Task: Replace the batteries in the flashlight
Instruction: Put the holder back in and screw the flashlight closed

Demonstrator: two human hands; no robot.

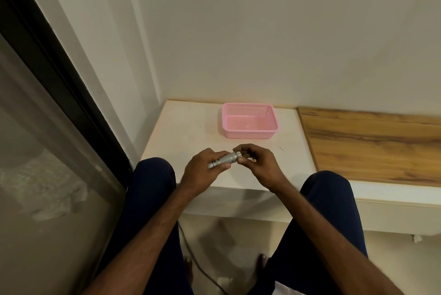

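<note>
I see the silver knurled metal flashlight [224,160] held over the near part of the white tabletop [181,132], its barrel running from 8 o'clock to 2 o'clock. The left hand [202,173] curls round the narrower 8 o'clock end. The right hand [259,166] pinches the wider end at 2 o'clock with curled fingers. The pink perforated plastic basket [248,134] sits at 12 o'clock beyond both hands, well apart from them.
</note>
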